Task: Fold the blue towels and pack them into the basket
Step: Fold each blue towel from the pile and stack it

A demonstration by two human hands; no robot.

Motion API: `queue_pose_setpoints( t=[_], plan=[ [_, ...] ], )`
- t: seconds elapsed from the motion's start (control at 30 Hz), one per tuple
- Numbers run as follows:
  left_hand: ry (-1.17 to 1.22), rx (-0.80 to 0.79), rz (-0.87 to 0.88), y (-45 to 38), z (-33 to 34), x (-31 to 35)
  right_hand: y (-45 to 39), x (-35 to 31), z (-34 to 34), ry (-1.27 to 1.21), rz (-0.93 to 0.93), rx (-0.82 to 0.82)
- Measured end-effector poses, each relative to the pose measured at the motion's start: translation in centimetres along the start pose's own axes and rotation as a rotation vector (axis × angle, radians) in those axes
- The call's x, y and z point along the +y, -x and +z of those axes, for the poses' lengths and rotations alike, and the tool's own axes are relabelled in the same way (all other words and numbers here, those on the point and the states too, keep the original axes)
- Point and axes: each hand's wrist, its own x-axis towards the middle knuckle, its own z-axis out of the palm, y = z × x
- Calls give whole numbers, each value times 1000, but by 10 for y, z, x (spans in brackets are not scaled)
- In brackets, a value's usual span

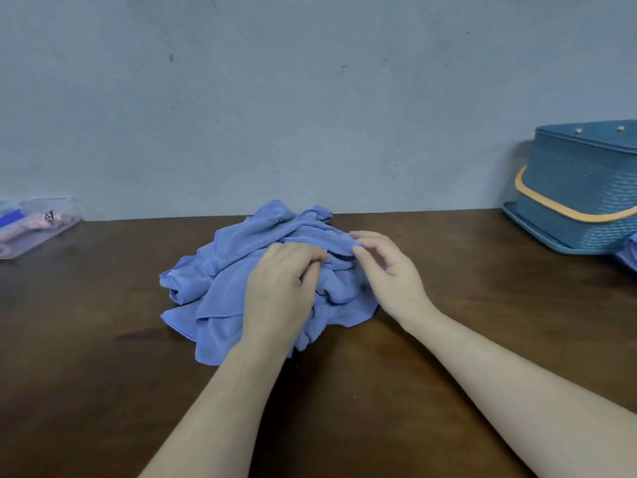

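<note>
Fingers [312, 260] of the left hand [279, 288] curl into the blue towels [220, 281], gripping a fold; right hand [389, 270] pinches an upper edge between thumb and fingertips. I see the towels lying as one crumpled heap mid-bench, toward the back edge. Basket [579, 201] stands at the bench's far right edge, well apart, lid on by the look of it. Clear box [38, 222] at the far left edge. My read: nothing folded yet, nothing packed; sorting out a single towel comes first.

Periwinkle-blue towels [220, 288], teal woven-pattern basket [579, 201] with orange handle [537, 205], dark brown table [103, 357]
</note>
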Motion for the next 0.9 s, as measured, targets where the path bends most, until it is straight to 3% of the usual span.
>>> queue_pose_setpoints(
  t=[0.13, 0.4, 0.63, 0.8, 0.9],
  plan=[
    [-172, -14, 34, 0, 4, 4, 20, -17, -17, -130, -25, 34],
    [-236, -133, 235, 0, 9, 42, 59, -36, -75, 5, -196, 179],
    [-256, -145, 337, 10, 16, 51, 80, -36, -130, 13, -72, 308],
    [-121, -313, 448, 17, 19, 58, 73, -36, -140, -42, 99, 94],
    [-4, -491, 456, 21, 18, 65, 80, -36, -143, 175, 91, -175]
  ],
)
